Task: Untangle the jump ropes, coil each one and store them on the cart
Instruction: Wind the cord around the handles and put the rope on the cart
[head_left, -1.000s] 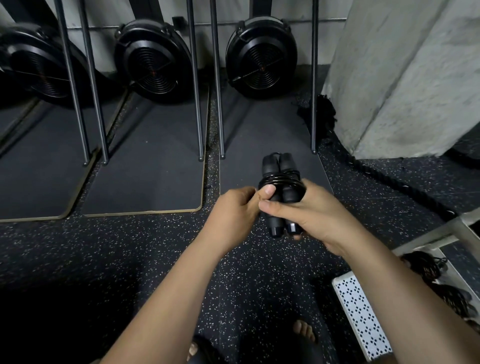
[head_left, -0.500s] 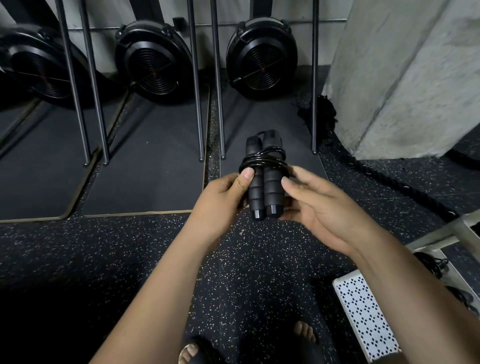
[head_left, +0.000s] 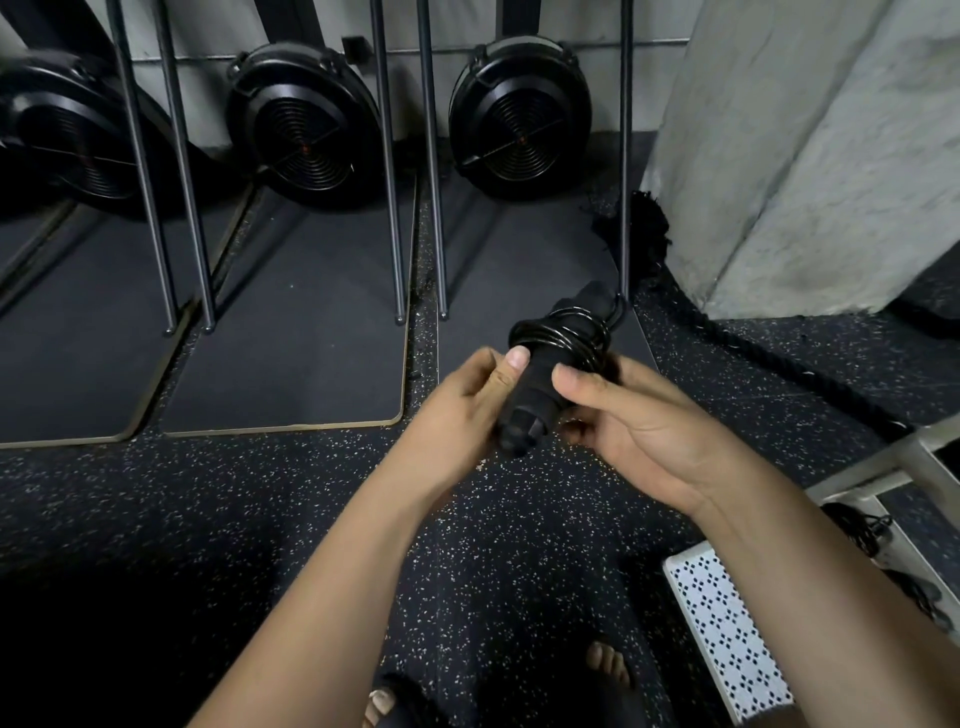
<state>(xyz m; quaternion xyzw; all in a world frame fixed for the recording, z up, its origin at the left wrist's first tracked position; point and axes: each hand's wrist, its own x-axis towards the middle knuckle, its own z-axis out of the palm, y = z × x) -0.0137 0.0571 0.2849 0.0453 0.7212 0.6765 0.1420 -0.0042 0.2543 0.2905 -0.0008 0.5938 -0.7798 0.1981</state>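
A black jump rope is bundled up: its two foam handles lie side by side with the cord wound several times round them. I hold it in front of me above the floor, tilted with its far end to the right. My left hand grips the near end of the handles, thumb on top. My right hand holds the bundle from the right, thumb on the handles just below the coils. At the right edge stands the metal cart, with other dark coiled ropes on its shelf.
Three black fan wheels of rowing machines stand at the back on dark mats, with thin metal rails rising between them. A concrete pillar fills the right; a thick black rope runs along its base. My sandalled feet are below.
The bundle has swung from upright to tilted right and moved to the right. My right thumb, off the handles half a second ago, is back on them.
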